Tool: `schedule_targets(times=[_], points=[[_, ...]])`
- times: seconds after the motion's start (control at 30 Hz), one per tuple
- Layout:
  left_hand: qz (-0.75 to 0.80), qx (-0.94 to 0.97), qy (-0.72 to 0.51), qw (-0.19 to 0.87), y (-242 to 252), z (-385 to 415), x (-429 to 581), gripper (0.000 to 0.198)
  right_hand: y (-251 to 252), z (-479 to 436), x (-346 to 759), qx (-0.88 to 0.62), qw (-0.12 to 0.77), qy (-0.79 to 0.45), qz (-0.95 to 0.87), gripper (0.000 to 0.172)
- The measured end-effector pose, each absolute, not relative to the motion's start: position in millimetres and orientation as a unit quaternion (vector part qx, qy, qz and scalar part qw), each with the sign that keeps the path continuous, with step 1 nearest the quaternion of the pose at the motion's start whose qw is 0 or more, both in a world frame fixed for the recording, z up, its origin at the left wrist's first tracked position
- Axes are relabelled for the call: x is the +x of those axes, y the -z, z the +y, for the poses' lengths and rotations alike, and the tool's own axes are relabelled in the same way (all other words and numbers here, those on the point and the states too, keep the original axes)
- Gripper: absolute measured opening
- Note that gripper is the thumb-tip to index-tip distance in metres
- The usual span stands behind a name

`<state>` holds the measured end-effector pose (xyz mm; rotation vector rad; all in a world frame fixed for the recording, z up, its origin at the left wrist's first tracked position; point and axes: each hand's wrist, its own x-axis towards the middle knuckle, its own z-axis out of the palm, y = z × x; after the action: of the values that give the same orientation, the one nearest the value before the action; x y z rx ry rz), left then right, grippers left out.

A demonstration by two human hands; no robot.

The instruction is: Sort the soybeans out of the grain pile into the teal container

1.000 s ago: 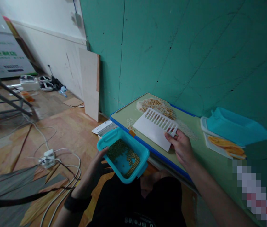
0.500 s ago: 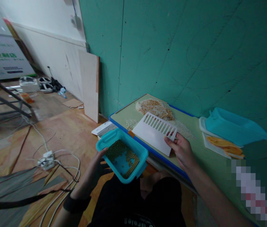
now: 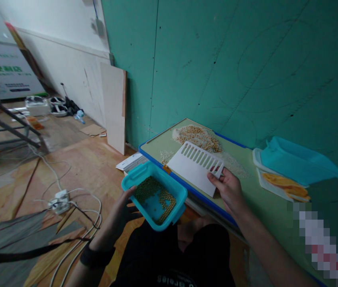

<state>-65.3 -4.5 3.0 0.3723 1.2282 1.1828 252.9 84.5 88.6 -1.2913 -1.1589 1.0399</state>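
My left hand (image 3: 120, 212) has its grip closed on the near wall of the teal tub (image 3: 136, 177), held just below the counter (image 3: 258, 199) edge with small yellow-green beans lying in its bottom. My right hand (image 3: 230, 192) pinches the corner of the white slotted scraper (image 3: 193, 168), which lies flat on the counter just short of the mixed grain pile (image 3: 199, 138). A teal lid (image 3: 299, 161) sits well to the right.
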Motion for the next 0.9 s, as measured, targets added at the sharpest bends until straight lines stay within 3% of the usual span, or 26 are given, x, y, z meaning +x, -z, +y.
schedule_targets(times=[0.9], points=[[0.536,0.155,-0.531,0.637,0.5,-3.2,-69.0,0.066,-88.9,86.2,239.6,-0.538,0.522,-0.407,-0.522,0.057]])
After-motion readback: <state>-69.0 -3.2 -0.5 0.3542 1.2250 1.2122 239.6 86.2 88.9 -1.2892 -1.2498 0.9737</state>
